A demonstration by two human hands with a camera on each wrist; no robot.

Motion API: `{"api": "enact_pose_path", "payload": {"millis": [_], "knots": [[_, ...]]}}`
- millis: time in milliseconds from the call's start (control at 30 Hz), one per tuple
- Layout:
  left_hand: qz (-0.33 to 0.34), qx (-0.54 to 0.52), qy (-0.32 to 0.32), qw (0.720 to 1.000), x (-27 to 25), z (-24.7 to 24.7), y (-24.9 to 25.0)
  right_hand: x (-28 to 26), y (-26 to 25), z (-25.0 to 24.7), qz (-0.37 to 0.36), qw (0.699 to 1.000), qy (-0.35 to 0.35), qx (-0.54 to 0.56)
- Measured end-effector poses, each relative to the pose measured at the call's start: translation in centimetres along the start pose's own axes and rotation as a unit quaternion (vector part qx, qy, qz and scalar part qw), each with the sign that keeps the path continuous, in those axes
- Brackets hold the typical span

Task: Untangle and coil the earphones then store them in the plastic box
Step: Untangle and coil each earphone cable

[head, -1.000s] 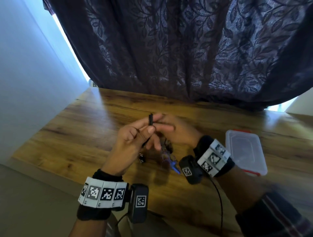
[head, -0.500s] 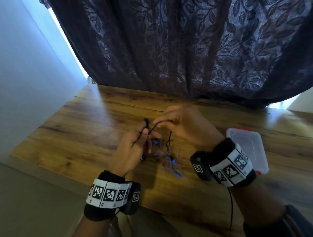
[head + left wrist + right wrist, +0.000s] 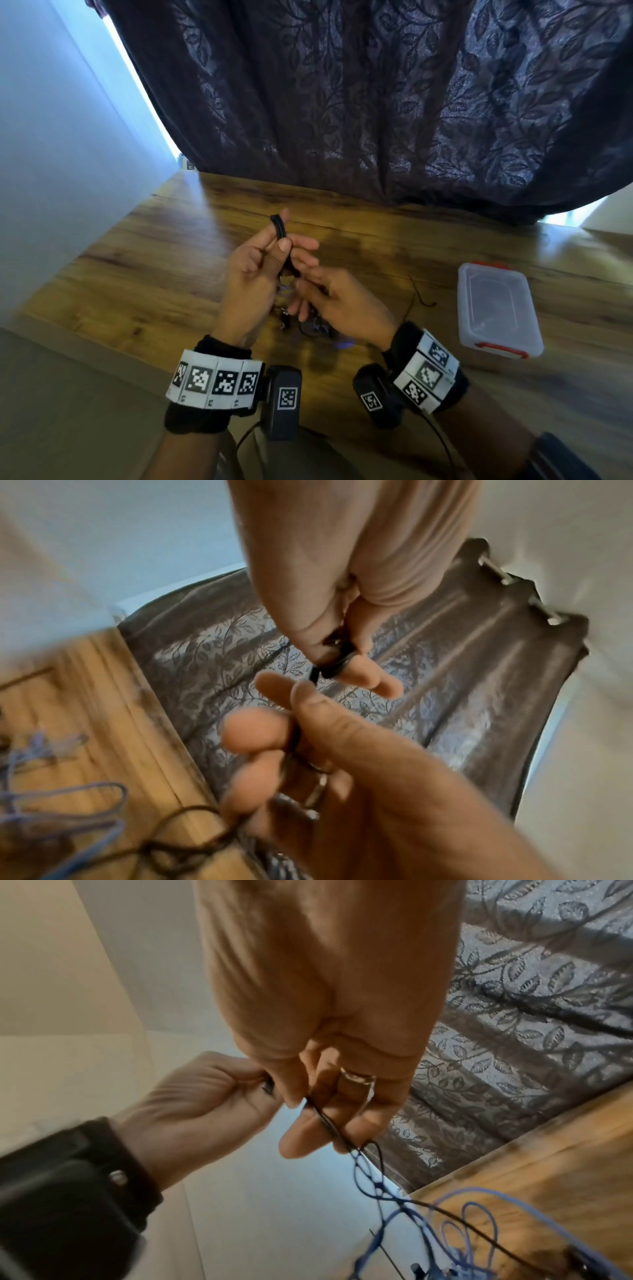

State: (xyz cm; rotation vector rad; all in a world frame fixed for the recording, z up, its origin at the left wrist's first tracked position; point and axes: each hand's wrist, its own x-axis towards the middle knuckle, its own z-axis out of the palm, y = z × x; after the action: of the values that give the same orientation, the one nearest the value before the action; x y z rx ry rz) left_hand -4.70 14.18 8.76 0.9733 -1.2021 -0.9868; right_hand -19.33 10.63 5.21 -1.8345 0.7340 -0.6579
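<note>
A wooden table (image 3: 144,274) runs up to a dark leaf-patterned curtain (image 3: 376,102), with a pale wall on the person's left. Above the table's middle, the black earphone cable (image 3: 280,226) is partly wound: a few tight turns sit round the extended fingers of the left hand (image 3: 253,274), whose thumb presses them in place. That small coil stands roughly upright, its long axis pointing away from the person toward the curtain.

From the coil the free black strand drops down and toward the person, straight into the right hand (image 3: 339,301), which lies just below and beside the left and pinches the strand between thumb and fingertips. So the loose end lies on the near side of the coil, and the right hand is the one placed to carry it up and over for the next turn, in my judgement.

Below the coil, on the table under both hands, the rest of the black strand runs into a heap with a blue earphone cable (image 3: 479,1229); the wrist views show the two crossing, so the tangle is probably not yet cleared.

Well to the right of the coil sits the plastic box (image 3: 498,311), clear with red clasps, its lid apparently on. A short black thread-like piece (image 3: 419,296) lies between coil and box.
</note>
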Motion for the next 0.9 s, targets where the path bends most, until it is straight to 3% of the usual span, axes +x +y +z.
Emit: {"api": "enact_pose_path", "payload": {"millis": [133,267,500,667,767,833,900], "knots": [[0.064,0.148,0.035,0.986,-0.2,0.3,-1.0,-1.3,0.2,-0.1,0.024,0.998,-0.014,-0.057],[0.136,0.291,0.002,0.947,-0.5,0.3,-1.9,-1.5,-0.1,-0.8,0.001,0.994,0.019,-0.108],[0.079,0.478,-0.048,0.873,-0.4,0.2,-1.4,-0.9,0.2,-1.2,-0.051,0.978,0.076,-0.189],[0.049,0.509,-0.057,0.857,0.3,-0.1,-0.7,-0.7,-0.3,-1.2,-0.133,0.933,0.106,-0.316],[0.023,0.54,-0.09,0.837,0.3,-0.6,-0.7,0.0,0.3,-1.9,-0.164,0.918,0.13,-0.338],[-0.007,0.515,-0.1,0.851,0.1,-0.9,-1.1,0.7,0.9,-3.0,-0.172,0.915,0.149,-0.335],[-0.078,0.404,-0.104,0.905,-0.3,-1.1,-1.2,1.6,1.7,-4.2,-0.175,0.916,0.161,-0.323]]}}
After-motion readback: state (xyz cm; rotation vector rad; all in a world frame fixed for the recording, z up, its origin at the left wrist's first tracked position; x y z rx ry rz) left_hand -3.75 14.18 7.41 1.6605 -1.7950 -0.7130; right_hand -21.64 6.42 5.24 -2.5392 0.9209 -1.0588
